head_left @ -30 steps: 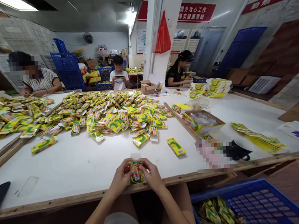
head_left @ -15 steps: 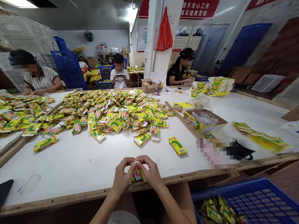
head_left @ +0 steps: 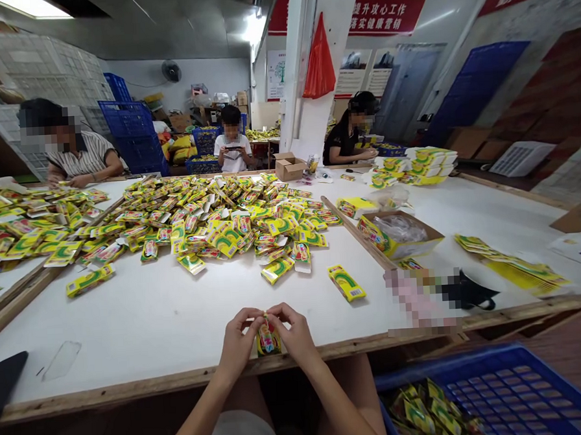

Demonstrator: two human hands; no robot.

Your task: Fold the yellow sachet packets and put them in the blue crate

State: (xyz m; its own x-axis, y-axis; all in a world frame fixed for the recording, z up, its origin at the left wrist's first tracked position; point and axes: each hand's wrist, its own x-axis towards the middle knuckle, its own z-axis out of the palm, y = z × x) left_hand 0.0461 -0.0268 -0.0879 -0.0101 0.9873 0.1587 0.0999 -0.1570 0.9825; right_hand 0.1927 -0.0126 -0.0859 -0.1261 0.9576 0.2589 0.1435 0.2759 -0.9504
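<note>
A small printed carton box (head_left: pixel 268 339) in yellow, green and red stands at the table's front edge, directly before me. My left hand (head_left: pixel 239 340) pinches its upper end from the left, thumb and fingertips closed together. From the other side, my right hand (head_left: pixel 293 334) grips the same upper end, and the fingertips of both hands nearly meet there. My fingers partly cover the top of the box. Beyond my hands, a single similar carton (head_left: pixel 346 283) lies flat to the right. A large heap of such cartons (head_left: pixel 223 237) spreads across the table, some with white end flaps open.
A blue crate (head_left: pixel 523 387) holding cartons stands low at my right. Wooden strips (head_left: pixel 357 233) divide the white table (head_left: pixel 155 328). Rightward are an open display box (head_left: pixel 418 246) with clear plastic and a stack of flat cartons (head_left: pixel 512 264). Three people sit across the table.
My fingers have shifted slightly at the top of the carton. The white patch under my thumbs is gone, and more of the printed front shows.
</note>
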